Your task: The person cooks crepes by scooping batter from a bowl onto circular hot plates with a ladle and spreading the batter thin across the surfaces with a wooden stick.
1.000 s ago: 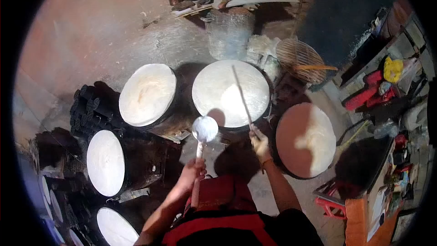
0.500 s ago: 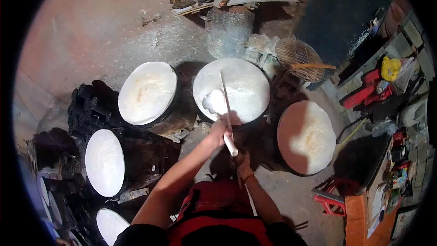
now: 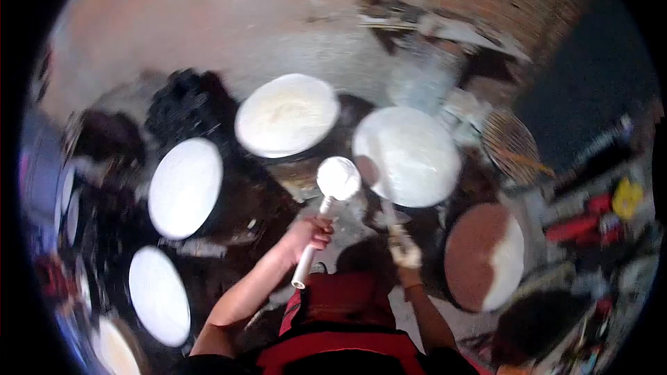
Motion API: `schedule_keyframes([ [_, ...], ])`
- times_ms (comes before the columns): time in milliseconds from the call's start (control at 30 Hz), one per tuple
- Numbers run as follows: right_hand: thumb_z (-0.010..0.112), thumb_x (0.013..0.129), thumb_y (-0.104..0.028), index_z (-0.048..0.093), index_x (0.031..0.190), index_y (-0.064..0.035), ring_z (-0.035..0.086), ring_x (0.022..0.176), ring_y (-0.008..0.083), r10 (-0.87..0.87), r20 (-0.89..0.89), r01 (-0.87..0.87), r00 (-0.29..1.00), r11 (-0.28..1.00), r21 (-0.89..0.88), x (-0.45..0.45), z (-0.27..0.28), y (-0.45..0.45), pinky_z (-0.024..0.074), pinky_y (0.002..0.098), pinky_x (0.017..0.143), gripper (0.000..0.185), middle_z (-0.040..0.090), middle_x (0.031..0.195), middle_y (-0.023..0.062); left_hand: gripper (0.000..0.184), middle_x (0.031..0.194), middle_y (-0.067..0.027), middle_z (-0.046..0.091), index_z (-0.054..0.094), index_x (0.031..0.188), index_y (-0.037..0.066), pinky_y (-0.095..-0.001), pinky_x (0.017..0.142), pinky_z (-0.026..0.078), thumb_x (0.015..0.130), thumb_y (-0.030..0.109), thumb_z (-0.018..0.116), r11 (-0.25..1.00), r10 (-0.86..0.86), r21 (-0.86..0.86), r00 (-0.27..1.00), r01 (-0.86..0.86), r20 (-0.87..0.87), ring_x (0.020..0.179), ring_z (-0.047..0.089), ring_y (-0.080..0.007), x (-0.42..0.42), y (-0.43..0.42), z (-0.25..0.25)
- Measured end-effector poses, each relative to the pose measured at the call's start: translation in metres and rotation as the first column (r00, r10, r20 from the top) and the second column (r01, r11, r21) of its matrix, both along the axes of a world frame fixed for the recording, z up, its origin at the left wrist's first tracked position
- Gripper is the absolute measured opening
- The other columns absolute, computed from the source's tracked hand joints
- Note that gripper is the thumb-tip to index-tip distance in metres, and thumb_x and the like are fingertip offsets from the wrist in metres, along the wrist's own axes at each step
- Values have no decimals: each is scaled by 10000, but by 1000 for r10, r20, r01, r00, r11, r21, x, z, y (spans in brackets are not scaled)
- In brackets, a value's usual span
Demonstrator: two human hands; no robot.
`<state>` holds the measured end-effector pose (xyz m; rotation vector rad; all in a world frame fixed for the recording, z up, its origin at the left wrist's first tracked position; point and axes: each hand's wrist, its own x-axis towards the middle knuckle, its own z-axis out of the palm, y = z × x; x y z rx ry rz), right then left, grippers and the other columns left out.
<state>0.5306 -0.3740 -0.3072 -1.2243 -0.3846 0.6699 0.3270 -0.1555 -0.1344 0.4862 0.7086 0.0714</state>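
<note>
My left hand [image 3: 309, 236] is wrapped round the pale tubular handle of a ladle [image 3: 338, 178]. The ladle's round bowl, bright white, hangs over the gap between two round pans. My right hand [image 3: 405, 250], smeared by motion, grips a long thin flat stick [image 3: 388, 210] that points up toward the near edge of the centre-right pan [image 3: 417, 160]. A smooth white layer covers that pan. Left of it stands another white-covered pan [image 3: 287, 114], with a yellowish patch in its middle.
More white-coated round pans curve around me: one at left [image 3: 185, 188], one lower left [image 3: 159, 296], one at right [image 3: 484, 257], partly in shadow. Dark cylinders [image 3: 186, 107] are piled behind. A round wire rack [image 3: 511, 144] leans at the back right.
The view has swung left, so the pans sit further right. My left hand has drawn the ladle off the centre pan, leftward. My hands, close together before, are now apart.
</note>
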Motion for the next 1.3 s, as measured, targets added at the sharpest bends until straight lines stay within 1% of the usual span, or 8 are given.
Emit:
schedule_keyframes([
  [333,523,857,-256,552,1047,-90,485,597,149,424,284,-282,860,858,-429,8,14,10,372,259,538,253,532,759,49,154,624,33,383,387,763,74,-160,337,237,909,77,438,653,753,-198,653,-731,74,441,309,-19,-93,-191,-14],
  [500,505,870,-373,543,975,-109,428,429,122,806,-72,-736,588,496,-461,-58,36,29,330,243,385,286,482,613,17,161,624,23,382,392,755,48,-174,341,254,901,82,448,273,959,-253,282,-928,0,431,304,-26,-154,-286,9],
  [600,508,864,-455,514,948,-145,427,362,135,766,-605,-946,218,13,-325,-132,58,41,317,257,309,321,499,574,17,98,621,18,379,410,808,33,-176,342,254,876,75,465,55,995,-126,65,-990,-81,443,315,-36,-222,-345,25],
  [833,502,827,-549,551,951,-92,506,437,219,692,-630,-865,-353,-498,-62,-365,35,-16,401,324,368,476,585,657,109,197,726,-72,451,394,974,22,-249,365,333,825,112,488,122,871,793,-319,-597,-374,478,421,-104,-389,-406,65],
  [1033,536,836,-486,533,1025,-75,522,467,230,738,-608,-949,-293,-303,90,-497,-1,-106,414,360,380,453,587,746,152,269,745,-79,488,345,988,-10,-257,397,382,804,66,526,74,956,666,-136,-742,-258,518,473,-124,-507,-396,35],
  [1167,546,841,-496,540,1008,-129,476,390,169,804,-595,-996,-4,-58,-72,-536,16,-156,373,288,337,403,575,654,69,91,606,-52,465,439,791,6,-267,396,384,787,22,529,80,982,580,-36,-811,-187,470,465,-128,-556,-381,-38],
  [1233,555,884,-384,578,1038,-168,384,330,110,776,-620,-993,116,71,-97,-548,5,-172,313,247,306,266,533,590,-1,144,618,-172,572,518,827,-47,-384,459,453,767,82,539,219,924,837,-171,-502,-343,570,609,-259,-568,-379,-63],
  [1300,568,899,-264,458,1271,-115,521,782,135,984,-44,-968,170,159,-197,-565,-20,-181,422,241,644,415,555,1030,48,238,716,-228,596,540,929,-29,-459,611,465,719,84,536,381,855,902,-448,202,-261,692,600,-382,-591,-381,-85],
])
